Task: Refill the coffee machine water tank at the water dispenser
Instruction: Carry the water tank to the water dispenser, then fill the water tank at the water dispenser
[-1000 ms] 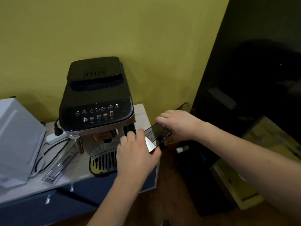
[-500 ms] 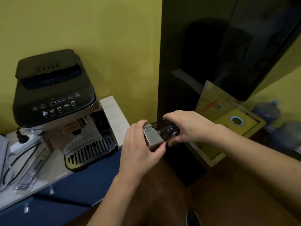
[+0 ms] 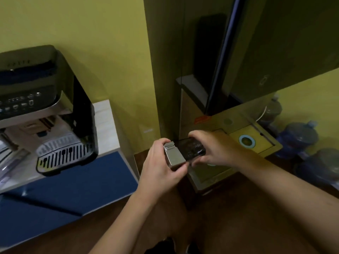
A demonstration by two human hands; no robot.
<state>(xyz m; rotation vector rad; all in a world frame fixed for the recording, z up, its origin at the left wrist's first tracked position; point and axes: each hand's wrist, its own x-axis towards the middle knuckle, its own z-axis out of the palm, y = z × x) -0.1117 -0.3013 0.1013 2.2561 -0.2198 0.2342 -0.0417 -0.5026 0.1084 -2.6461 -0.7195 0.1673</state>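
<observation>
The water tank (image 3: 185, 149), dark see-through plastic with a silver front panel, hangs in the air between both hands, well right of the coffee machine (image 3: 45, 110). My left hand (image 3: 159, 165) grips its silver end from the left. My right hand (image 3: 214, 149) holds its dark far end from the right. The black and silver coffee machine stands on the counter (image 3: 104, 123) at the left, its right side open and dark. Just beyond the tank stands what looks like the water dispenser (image 3: 245, 138), a low unit with a blue ring on its yellowish top.
A tall dark glossy cabinet (image 3: 201, 52) rises behind the tank against the yellow wall. Several blue water bottles (image 3: 299, 138) stand on the floor at the far right. Blue cabinet fronts (image 3: 73, 182) sit under the counter. The floor below is brown.
Both hands drew the tank out of the coffee machine's right side and carried it right. The view swung right, so the machine slid left and the low unit and bottles appeared.
</observation>
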